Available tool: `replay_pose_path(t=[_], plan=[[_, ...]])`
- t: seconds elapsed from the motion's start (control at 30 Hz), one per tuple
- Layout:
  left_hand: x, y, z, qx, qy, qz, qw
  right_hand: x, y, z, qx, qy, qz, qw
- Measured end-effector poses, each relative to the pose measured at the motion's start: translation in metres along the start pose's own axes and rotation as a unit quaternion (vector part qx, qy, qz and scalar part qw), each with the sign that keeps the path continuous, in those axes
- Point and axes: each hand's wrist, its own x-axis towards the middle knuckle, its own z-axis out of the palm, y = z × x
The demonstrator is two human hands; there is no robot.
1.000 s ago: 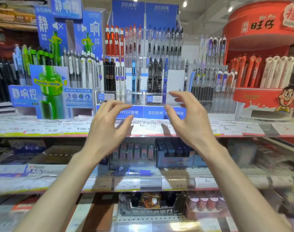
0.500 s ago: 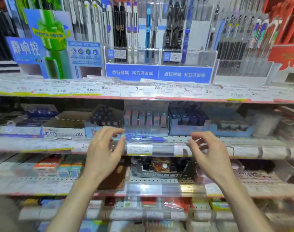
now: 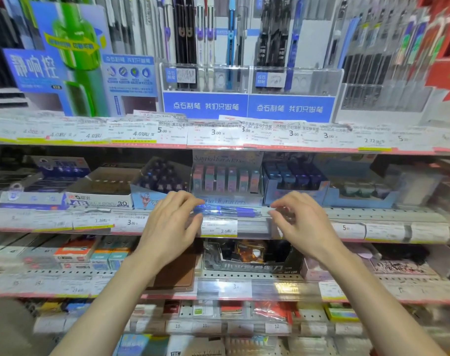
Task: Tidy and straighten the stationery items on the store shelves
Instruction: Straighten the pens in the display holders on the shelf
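A loose blue pen (image 3: 229, 210) lies sideways along the front edge of the second shelf (image 3: 372, 214), in front of a pastel eraser box (image 3: 226, 179). My left hand (image 3: 171, 223) hovers at the pen's left end, fingers loosely curled, fingertips at or just short of the pen. My right hand (image 3: 299, 222) hovers at the pen's right end, fingers curled down and holding nothing. Whether either hand touches the pen I cannot tell.
Pen display racks (image 3: 247, 47) stand on the top shelf above price tags (image 3: 216, 133). Open boxes of erasers and refills (image 3: 294, 179) line the second shelf. A black display box (image 3: 252, 258) and a brown pad (image 3: 177, 273) sit one shelf lower.
The view has dropped from the top pen rack to the second shelf. Both hands came down and closed in on the ends of the loose blue pen.
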Motion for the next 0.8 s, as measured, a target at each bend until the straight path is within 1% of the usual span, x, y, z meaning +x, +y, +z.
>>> replay_pose_path(t=[0.1,0.17,0.33,0.5,0.7,0.8], plan=[[0.007,0.002,0.000,0.024,-0.034,0.026,0.999,0.013,-0.009,0.006,0.002,-0.071,-0.008,0.997],[0.011,0.003,0.000,0.031,-0.051,0.032,0.998,0.018,-0.014,0.009,0.007,-0.097,-0.001,0.995],[0.017,0.004,0.000,0.038,-0.056,0.040,0.997,0.026,-0.021,0.011,0.025,-0.116,0.027,0.993],[0.019,0.003,0.001,0.031,-0.054,0.032,0.998,0.029,-0.021,0.012,0.079,-0.138,0.072,0.985],[0.021,0.004,0.000,0.009,-0.066,0.016,0.998,0.032,-0.022,0.010,0.133,-0.158,0.103,0.973],[0.022,0.005,-0.001,-0.005,-0.079,0.004,0.997,0.033,-0.023,0.010,0.141,-0.155,0.111,0.971]])
